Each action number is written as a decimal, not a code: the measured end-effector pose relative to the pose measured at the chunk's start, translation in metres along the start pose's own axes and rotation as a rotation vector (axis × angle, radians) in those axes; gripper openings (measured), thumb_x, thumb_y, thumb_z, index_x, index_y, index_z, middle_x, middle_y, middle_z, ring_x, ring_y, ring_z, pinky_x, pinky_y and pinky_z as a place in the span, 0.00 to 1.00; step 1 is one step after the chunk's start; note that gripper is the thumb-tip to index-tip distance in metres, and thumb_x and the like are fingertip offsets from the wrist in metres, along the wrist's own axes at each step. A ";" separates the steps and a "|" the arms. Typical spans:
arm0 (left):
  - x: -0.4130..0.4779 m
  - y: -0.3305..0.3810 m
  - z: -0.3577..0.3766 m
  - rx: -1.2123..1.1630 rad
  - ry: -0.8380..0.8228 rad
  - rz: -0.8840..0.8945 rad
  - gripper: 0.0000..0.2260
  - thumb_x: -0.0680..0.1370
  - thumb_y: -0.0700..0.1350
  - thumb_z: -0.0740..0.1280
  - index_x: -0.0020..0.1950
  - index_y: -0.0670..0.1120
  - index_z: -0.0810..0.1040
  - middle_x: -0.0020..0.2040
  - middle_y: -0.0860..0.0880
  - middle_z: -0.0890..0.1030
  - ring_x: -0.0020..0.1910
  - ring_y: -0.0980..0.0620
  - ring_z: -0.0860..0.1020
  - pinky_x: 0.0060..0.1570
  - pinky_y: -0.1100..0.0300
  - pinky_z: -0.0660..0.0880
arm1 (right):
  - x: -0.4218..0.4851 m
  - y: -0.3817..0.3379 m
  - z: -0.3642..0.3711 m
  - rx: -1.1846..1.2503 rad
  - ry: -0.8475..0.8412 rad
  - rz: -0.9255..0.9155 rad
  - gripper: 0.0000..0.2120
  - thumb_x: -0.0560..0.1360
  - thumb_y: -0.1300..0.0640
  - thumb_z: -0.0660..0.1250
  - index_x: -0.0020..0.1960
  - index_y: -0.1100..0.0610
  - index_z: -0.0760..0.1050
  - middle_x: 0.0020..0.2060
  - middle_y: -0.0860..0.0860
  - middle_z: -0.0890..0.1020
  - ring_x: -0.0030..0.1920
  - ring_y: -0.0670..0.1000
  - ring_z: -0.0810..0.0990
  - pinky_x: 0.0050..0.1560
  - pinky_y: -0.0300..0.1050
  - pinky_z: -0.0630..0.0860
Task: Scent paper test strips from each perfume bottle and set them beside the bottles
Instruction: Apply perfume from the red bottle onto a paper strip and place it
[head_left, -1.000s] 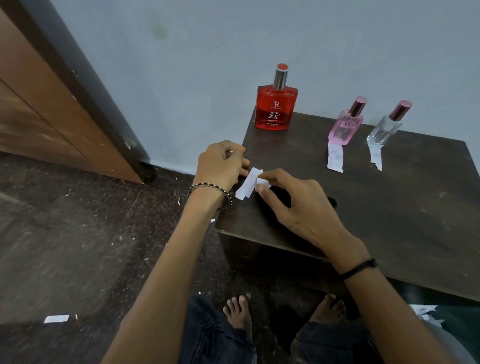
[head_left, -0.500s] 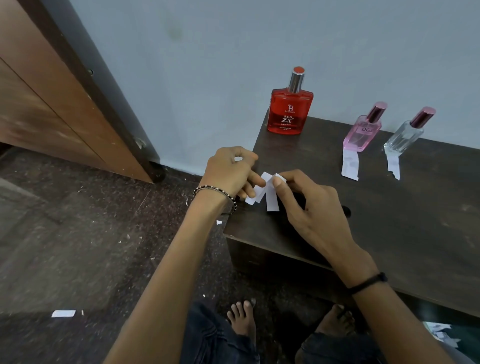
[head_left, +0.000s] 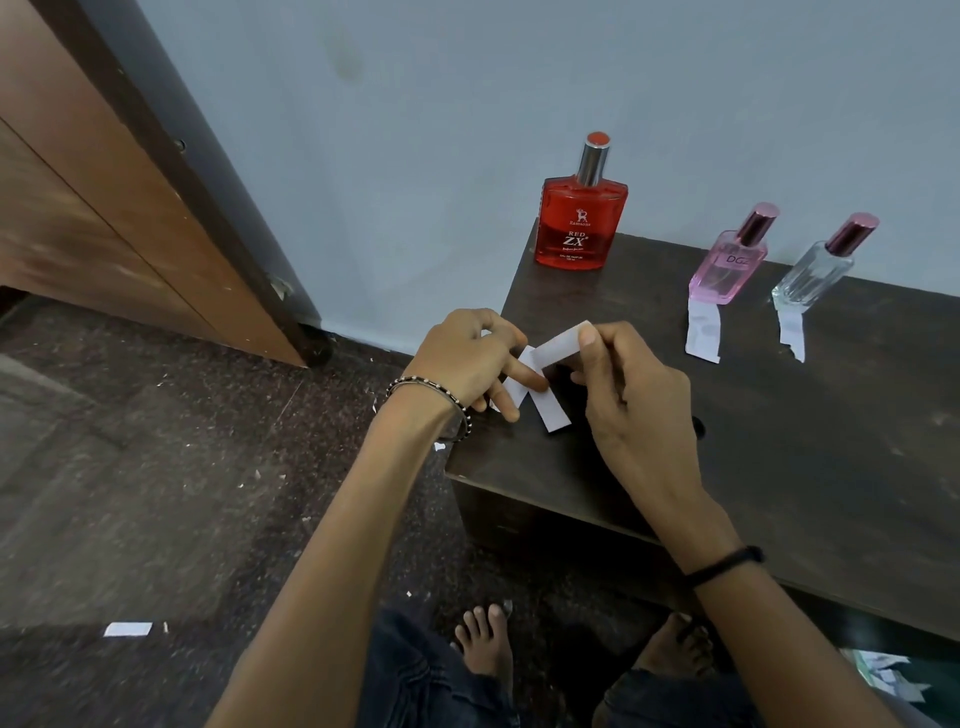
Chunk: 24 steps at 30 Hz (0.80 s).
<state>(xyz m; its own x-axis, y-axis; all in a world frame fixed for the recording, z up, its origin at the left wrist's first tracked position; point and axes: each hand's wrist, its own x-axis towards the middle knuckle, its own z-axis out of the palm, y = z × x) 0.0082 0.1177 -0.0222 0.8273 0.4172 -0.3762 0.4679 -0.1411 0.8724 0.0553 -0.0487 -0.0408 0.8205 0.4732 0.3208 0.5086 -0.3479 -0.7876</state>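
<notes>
Red bottle (head_left: 581, 223), front face, white print: small emblem, "Ramsons" beneath it, then "RED" above large "ZX". Two finer lines below, too small to read. Pink bottle (head_left: 728, 267): dark letters "DGZ" on its face, last letter uncertain. Clear bottle (head_left: 812, 270): no readable marking.

The paper strip (head_left: 550, 358) in my fingers (head_left: 589, 340) is matt white. My desk (head_left: 779, 415) is dark, dull wood grain. The red perfume bottle (head_left: 581, 223) is glossy glass with a shiny metal collar; the floor (head_left: 156, 467) looks rough and speckled.
</notes>
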 end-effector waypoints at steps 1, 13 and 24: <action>0.000 0.000 0.000 -0.001 0.003 -0.002 0.09 0.79 0.43 0.57 0.50 0.44 0.76 0.37 0.48 0.88 0.23 0.46 0.81 0.17 0.68 0.65 | 0.001 0.001 -0.001 0.036 0.017 0.056 0.13 0.86 0.50 0.58 0.54 0.56 0.78 0.41 0.46 0.85 0.40 0.43 0.85 0.41 0.35 0.78; -0.002 0.015 0.015 -0.271 -0.066 0.162 0.12 0.81 0.53 0.65 0.57 0.46 0.77 0.38 0.45 0.88 0.28 0.46 0.84 0.24 0.62 0.75 | 0.003 0.001 -0.019 0.065 0.121 -0.084 0.06 0.83 0.56 0.67 0.57 0.49 0.80 0.47 0.39 0.83 0.41 0.43 0.84 0.38 0.35 0.80; 0.000 0.012 0.016 -0.371 0.094 0.215 0.15 0.79 0.40 0.70 0.63 0.48 0.70 0.42 0.45 0.88 0.40 0.42 0.86 0.38 0.57 0.82 | 0.004 0.002 -0.022 0.031 0.088 0.002 0.13 0.79 0.59 0.71 0.62 0.51 0.81 0.50 0.42 0.85 0.43 0.40 0.83 0.39 0.30 0.77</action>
<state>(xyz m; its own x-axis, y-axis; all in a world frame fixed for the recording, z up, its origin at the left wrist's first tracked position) 0.0190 0.1012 -0.0165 0.8535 0.4963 -0.1585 0.1303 0.0912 0.9873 0.0647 -0.0654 -0.0292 0.8419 0.3990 0.3633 0.4999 -0.3231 -0.8035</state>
